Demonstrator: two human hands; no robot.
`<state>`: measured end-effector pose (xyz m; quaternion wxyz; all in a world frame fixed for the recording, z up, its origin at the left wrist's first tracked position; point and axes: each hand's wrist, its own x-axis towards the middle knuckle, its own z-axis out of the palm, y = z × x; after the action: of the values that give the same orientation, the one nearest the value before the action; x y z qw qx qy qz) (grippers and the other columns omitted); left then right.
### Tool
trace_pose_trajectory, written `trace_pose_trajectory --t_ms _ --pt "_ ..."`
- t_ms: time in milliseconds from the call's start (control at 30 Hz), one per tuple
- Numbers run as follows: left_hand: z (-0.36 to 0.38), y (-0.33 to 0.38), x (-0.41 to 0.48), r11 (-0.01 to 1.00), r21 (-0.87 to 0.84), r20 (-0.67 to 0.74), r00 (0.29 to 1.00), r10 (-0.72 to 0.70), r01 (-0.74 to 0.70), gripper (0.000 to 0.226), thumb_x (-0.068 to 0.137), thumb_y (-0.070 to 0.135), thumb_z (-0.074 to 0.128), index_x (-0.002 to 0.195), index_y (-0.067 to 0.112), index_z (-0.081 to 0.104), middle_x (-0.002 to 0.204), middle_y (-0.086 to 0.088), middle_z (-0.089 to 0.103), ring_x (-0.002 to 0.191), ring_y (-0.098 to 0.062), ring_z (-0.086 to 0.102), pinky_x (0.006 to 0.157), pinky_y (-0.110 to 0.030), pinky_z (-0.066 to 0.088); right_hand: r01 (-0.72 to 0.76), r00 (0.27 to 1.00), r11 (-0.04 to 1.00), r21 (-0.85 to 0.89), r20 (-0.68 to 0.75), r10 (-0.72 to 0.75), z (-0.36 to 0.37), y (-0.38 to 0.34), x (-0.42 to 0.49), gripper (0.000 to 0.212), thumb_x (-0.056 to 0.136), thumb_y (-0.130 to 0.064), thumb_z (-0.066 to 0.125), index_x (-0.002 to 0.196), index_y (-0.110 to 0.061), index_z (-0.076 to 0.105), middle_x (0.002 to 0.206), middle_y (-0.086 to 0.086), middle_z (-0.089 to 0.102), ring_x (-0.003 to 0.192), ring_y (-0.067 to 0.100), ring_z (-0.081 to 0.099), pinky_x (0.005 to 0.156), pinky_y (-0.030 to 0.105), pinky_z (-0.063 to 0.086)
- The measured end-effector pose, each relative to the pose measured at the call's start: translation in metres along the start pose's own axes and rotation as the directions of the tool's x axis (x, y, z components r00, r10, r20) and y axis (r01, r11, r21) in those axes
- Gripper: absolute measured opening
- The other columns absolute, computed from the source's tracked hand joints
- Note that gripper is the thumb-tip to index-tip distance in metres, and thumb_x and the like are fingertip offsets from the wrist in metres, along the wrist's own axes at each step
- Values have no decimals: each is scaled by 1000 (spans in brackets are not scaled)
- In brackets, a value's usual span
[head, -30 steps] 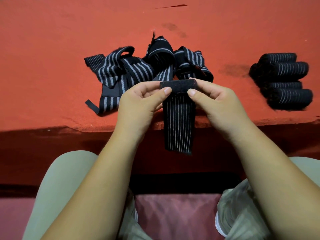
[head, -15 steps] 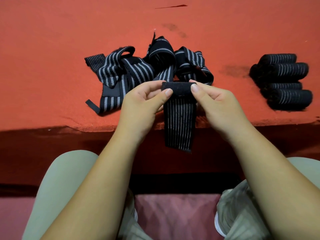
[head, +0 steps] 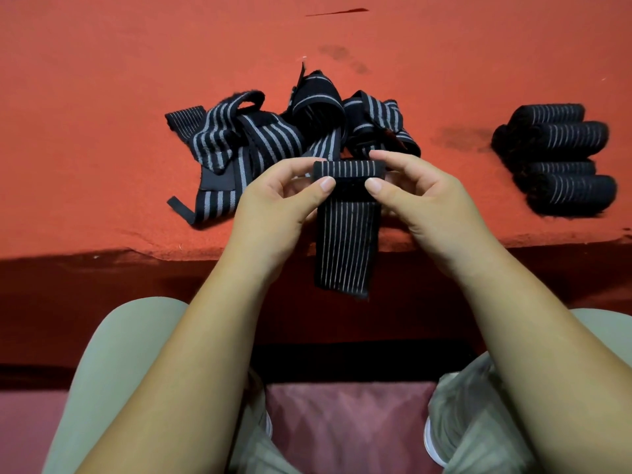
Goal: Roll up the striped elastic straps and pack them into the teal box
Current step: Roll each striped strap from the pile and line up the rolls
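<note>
On your counter [head: 102, 80], the loose straps [head: 260, 142] lie heaped at centre; the rolled straps [head: 561, 162] sit well apart to their right. Before the heap, between your left hand [head: 273, 206] and right hand [head: 427, 200], one strap [head: 345, 241] hangs past the near edge.

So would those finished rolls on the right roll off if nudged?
Probably not far: the rolled straps lie bunched together on the felt-like red cloth. Being cylinders, a lone one might roll. They hold their coil untouched, so likely won't spring open.
</note>
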<state>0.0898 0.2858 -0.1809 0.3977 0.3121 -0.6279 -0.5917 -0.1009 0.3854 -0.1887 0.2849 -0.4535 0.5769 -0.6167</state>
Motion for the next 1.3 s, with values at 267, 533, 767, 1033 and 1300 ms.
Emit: trace_pose_trajectory --t_ms 267,533,767,1033,1300 --pt "4 0 -2 999 33 -44 999 1 0 30 99 18 79 130 16 77 117 -3 82 116 -20 77 106 -50 60 75 996 997 -32 -39 -76 1 0 -1 23 100 -12 75 122 -18 78 117 0 80 113 16 75 101 37 59" --pt "3 2 -2 997 -38 -26 998 -63 62 13 100 19 78 111 12 81 109 -11 83 107 -28 79 103 -51 61 71 997 997 -33 -6 -71 -3 2 0 32 96 -1 75 125 -17 74 121 6 77 107 14 72 103 39 59" --pt "2 1 -2 995 -71 -56 996 -69 65 27 96 19 81 121 10 79 118 -12 81 118 -30 76 110 -55 57 -38 999 999 23 9 38 -2 4 2 41 94 -28 81 134 -18 74 126 0 79 122 20 73 112 49 55" --pt "2 5 -6 984 176 -44 999 16 -8 23 102 22 76 124 25 80 111 7 83 106 -13 80 96 -49 64 36 999 999 -25 27 -35 3 7 -3 28 105 -9 65 127 -22 76 123 -5 80 122 16 72 115 48 52" --pt "-5 7 -3 962 273 -28 999 19 -11 36 97 13 80 133 16 75 108 3 83 100 -10 79 91 -31 63 -15 999 1000 -12 44 15 3 4 -3 32 102 1 66 120 -25 73 113 -11 78 101 15 75 90 33 64"
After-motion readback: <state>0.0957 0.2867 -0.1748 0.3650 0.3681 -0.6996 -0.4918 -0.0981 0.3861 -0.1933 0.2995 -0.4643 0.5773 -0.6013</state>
